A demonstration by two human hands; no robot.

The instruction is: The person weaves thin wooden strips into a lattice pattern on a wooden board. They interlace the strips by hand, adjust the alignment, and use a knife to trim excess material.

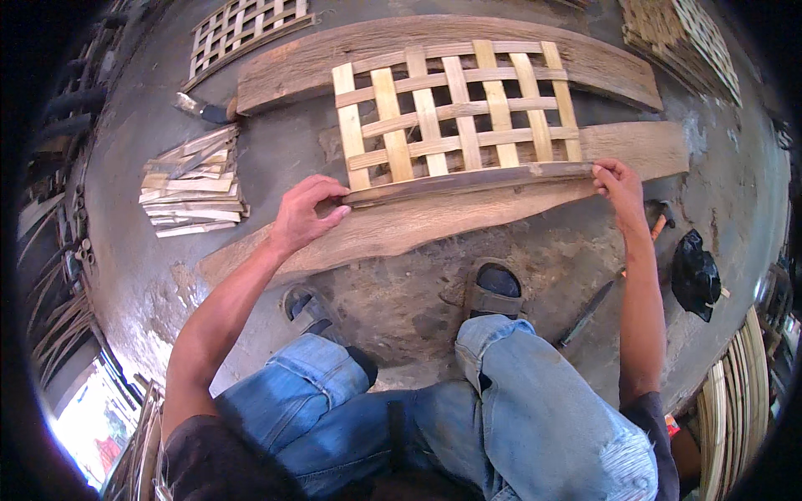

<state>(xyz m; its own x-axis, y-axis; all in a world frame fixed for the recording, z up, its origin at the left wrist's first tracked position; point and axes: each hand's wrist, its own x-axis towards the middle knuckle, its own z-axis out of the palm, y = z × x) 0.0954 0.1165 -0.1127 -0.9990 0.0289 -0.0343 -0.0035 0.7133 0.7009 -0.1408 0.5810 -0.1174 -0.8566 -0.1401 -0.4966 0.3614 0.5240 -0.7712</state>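
Observation:
A woven lattice of pale flat slats (494,90) lies across two thick wooden planks in front of me. Along its near edge runs a long dark wooden strip (476,180), over the near plank (376,227). My left hand (307,213) has the strip's left end between thumb and fingers. At the opposite end, my right hand (620,188) pinches the strip with thumb and forefinger. Some slat ends at that edge are hidden by the strip.
The far plank (292,71) lies beyond. Loose slats (192,188) and a bladed tool (200,107) are left. Another lattice (246,33) sits far left. A hammer (666,219), long blade (587,313), black plastic bag (696,275) and slat bundle (735,392) are right.

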